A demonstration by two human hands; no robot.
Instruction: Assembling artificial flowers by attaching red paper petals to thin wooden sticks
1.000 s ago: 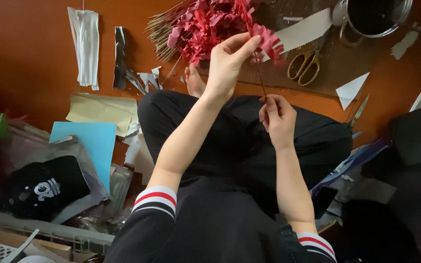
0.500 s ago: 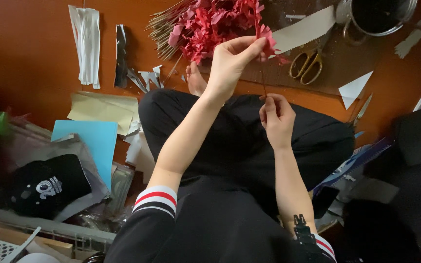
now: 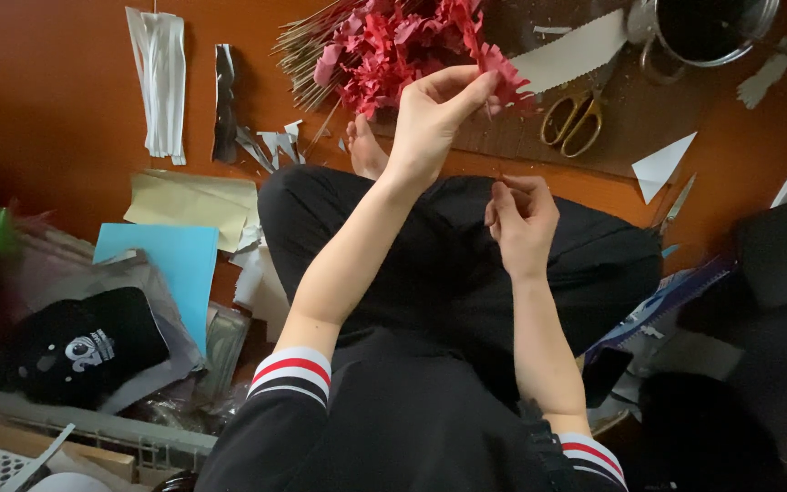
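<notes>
Since the earlier frame, both hands have shifted only slightly: the left hand (image 3: 432,123) now sits a touch lower and closer to the body, still pinching the frilled red paper piece (image 3: 503,75), while the right hand (image 3: 521,219) stays below it over the lap. The left thumb and fingers are clamped together on the paper, just beside the big heap of red paper flowers on sticks (image 3: 384,50). The right fingers are pressed together on what looks like a thin stick (image 3: 500,171), too fine to make out clearly, running up toward the paper.

Judging from this, the step in hand is winding or seating the red frill at the top of the stick. To do it well, the left pinch should stay firm at the frill's base so the paper does not unroll, while the right fingertips turn the stick evenly rather than pulling it down. Keeping the work above the lap and short of the heap avoids snagging finished flowers. Gold-handled scissors (image 3: 574,118) lie just right of the heap, a pale paper strip (image 3: 568,56) above them, and a blue sheet (image 3: 170,269) well to the left.
</notes>
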